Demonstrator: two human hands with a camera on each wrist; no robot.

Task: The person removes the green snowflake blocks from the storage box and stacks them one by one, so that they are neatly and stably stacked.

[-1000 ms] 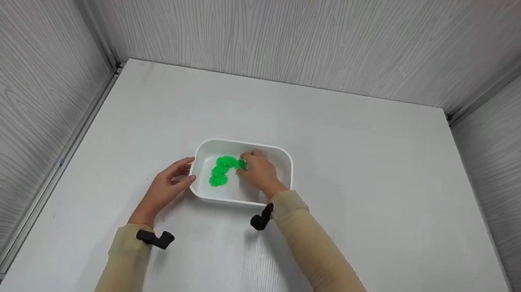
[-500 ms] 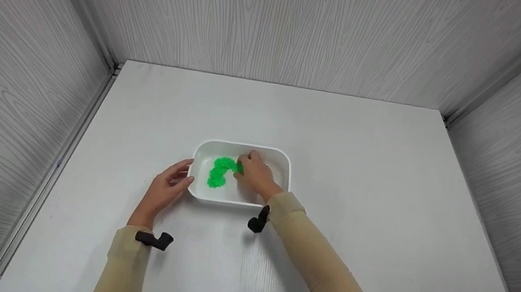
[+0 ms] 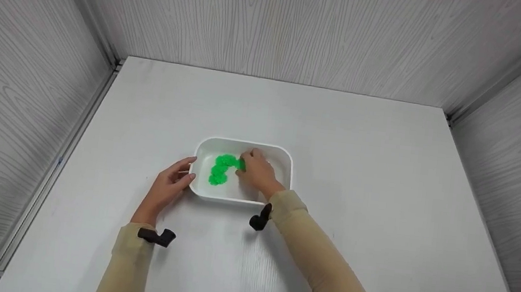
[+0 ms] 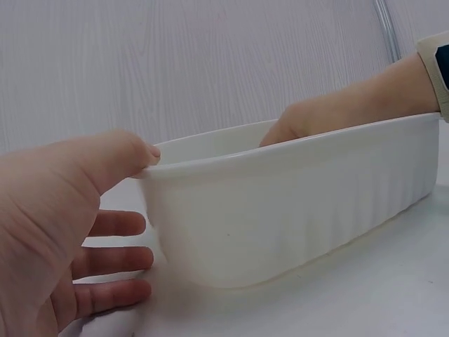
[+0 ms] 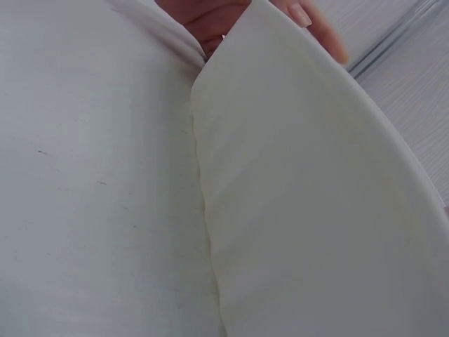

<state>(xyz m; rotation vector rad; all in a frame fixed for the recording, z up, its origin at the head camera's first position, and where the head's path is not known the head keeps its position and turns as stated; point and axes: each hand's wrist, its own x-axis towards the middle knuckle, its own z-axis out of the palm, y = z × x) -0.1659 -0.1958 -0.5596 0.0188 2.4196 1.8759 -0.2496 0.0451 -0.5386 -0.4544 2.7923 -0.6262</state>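
A white rectangular plastic tub point(image 3: 230, 200) stands on the table. In it a curved row of bright green, scalloped-edged pieces point(image 3: 219, 173) lies on the floor, toward the left side. My right hand point(image 3: 260, 174) reaches over the near rim and pinches the right end of the green row, its fingertips partly covering that piece. At the tub's left end my left hand point(image 3: 166, 189) holds the rim. In the left wrist view the thumb point(image 4: 133, 156) lies over the rim, with the other fingers beside the outer wall. The tub's wall hides the green pieces in both wrist views.
The white tabletop point(image 3: 373, 177) extends around the tub on every side. Wood-grain panels point(image 3: 273, 26) rise at the back, left and right. Small black wrist cameras point(image 3: 260, 217) sit at both cuffs, the right one close to the tub's near rim.
The head view has shifted slightly. Both hands, the tub and the green pieces keep about the same places.
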